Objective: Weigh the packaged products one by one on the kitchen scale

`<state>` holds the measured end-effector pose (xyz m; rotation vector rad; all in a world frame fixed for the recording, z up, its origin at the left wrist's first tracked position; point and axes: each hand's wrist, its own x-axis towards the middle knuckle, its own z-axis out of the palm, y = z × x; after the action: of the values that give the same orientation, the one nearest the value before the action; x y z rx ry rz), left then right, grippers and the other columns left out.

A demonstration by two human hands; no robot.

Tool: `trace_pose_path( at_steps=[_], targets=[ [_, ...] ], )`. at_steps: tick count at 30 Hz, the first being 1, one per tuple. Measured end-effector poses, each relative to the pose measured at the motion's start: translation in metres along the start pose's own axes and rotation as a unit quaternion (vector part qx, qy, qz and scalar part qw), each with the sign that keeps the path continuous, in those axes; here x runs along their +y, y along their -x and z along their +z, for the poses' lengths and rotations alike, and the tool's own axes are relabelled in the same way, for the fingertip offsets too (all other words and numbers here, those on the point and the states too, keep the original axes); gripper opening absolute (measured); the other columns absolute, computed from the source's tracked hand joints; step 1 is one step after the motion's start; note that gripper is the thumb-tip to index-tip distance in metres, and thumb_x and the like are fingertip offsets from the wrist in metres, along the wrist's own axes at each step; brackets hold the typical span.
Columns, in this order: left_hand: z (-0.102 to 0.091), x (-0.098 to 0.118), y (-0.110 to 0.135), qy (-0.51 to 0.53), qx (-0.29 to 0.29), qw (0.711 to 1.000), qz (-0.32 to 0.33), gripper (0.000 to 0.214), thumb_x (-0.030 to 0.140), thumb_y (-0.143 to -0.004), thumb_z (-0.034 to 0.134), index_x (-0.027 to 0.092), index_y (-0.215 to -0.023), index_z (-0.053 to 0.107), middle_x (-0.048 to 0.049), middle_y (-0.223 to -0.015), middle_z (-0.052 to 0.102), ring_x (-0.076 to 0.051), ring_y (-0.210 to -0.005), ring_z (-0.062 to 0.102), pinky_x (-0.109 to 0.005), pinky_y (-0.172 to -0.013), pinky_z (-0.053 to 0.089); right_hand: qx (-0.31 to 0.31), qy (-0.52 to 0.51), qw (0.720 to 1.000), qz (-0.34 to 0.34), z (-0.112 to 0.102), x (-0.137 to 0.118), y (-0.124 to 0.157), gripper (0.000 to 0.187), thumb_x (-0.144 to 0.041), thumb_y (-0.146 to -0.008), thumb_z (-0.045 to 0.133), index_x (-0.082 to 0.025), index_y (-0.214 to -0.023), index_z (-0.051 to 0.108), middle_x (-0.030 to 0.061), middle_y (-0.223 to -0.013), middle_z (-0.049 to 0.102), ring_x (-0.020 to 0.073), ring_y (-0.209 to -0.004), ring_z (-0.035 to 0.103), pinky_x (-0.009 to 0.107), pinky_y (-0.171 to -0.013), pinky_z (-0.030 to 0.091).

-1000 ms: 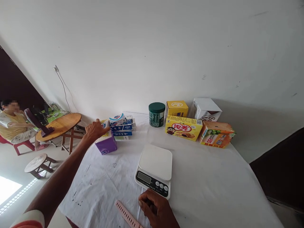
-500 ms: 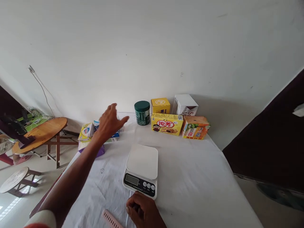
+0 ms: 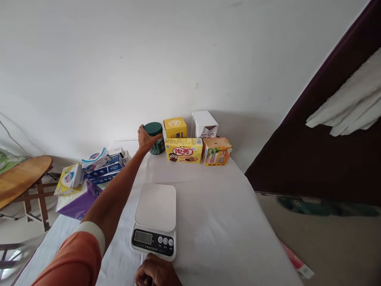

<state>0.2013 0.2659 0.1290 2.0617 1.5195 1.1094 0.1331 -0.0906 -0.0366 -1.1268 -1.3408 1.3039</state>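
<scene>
Clerk: Entry one, with grip?

Checker: One tub [image 3: 160, 146], green, lidded, upright at the table's [image 3: 232, 206] back. The left hand [image 3: 147, 140] was spread to its width and had hold of it: thumb across the front, fingers at the left side, their tips partly hidden.

Clerk: Right of the grip?

Checker: One carton [image 3: 183, 151], yellow, just beside. Behind it, one cube [image 3: 175, 123], yellow, lower part hidden. Farther right, one white box [image 3: 204, 119], lettering partly covered, and in front of that one orange pack [image 3: 218, 152].

Clerk: Left?

Checker: Blue boxes [image 3: 104, 171], stacked, count unclear; one soap box [image 3: 70, 178] on a purple pack [image 3: 77, 203], its right end meeting the forearm's outline.

Clerk: Nearer than the grip?

Checker: One scale [image 3: 156, 208], display unreadable. Below it, the right hand [image 3: 157, 272], curled, cut off by the lower edge; whether it held anything could not be told.
</scene>
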Motion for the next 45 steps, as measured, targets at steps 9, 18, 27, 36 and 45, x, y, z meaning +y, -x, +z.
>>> trace_pose_path(
  at_steps=[9,18,27,36,45],
  targets=[
    [-0.077,0.012,0.045,-0.014,0.077,0.996,0.051,0.099,0.04,-0.067,0.085,0.016,-0.148,0.033,-0.0204,-0.151,0.042,-0.036,-0.139,0.045,-0.046,-0.111,0.045,-0.009,-0.012,0.998,-0.054,-0.023,-0.045,0.01,0.003,-0.016,-0.074,0.063,-0.018,-0.072,0.064,-0.001,-0.076,0.057,0.0093,-0.062,0.052,0.02,-0.058,0.039],
    [-0.181,0.034,0.164,-0.008,0.014,0.987,0.158,0.093,0.046,-0.061,0.086,0.021,-0.14,0.044,-0.0122,-0.131,0.061,-0.034,-0.122,0.058,-0.046,-0.099,0.052,0.012,0.037,0.999,-0.023,-0.022,-0.068,0.015,0.009,-0.017,-0.081,0.062,-0.017,-0.073,0.068,-0.001,-0.074,0.061,0.0108,-0.065,0.053,0.023,-0.061,0.038],
    [-0.176,0.021,0.216,0.008,-0.048,0.986,0.16,0.091,0.044,-0.063,0.088,0.022,-0.139,0.043,-0.0142,-0.141,0.056,-0.034,-0.126,0.057,-0.049,-0.106,0.048,0.006,0.04,0.998,-0.044,-0.021,-0.069,0.017,0.009,-0.017,-0.082,0.061,-0.018,-0.074,0.066,-0.0023,-0.07,0.06,0.0119,-0.065,0.054,0.024,-0.064,0.04],
    [-0.172,0.007,0.22,0.024,-0.06,0.989,0.131,0.097,0.047,-0.064,0.089,0.022,-0.143,0.039,-0.0162,-0.146,0.051,-0.037,-0.134,0.051,-0.052,-0.111,0.043,0.003,0.044,0.998,-0.053,-0.022,-0.067,0.016,0.011,-0.018,-0.083,0.06,-0.018,-0.073,0.065,-0.0016,-0.071,0.061,0.012,-0.064,0.055,0.023,-0.06,0.039],
    [-0.184,0.032,0.214,-0.09,-0.138,0.977,0.134,0.113,0.057,-0.061,0.09,0.02,-0.151,0.033,-0.0199,-0.139,0.049,-0.043,-0.129,0.05,-0.06,-0.107,0.043,-0.016,0.084,0.995,-0.046,-0.022,-0.053,0.014,0.024,-0.036,-0.091,0.057,-0.019,-0.076,0.064,0.0,-0.072,0.059,0.0138,-0.064,0.053,0.025,-0.059,0.038]
  ],
)
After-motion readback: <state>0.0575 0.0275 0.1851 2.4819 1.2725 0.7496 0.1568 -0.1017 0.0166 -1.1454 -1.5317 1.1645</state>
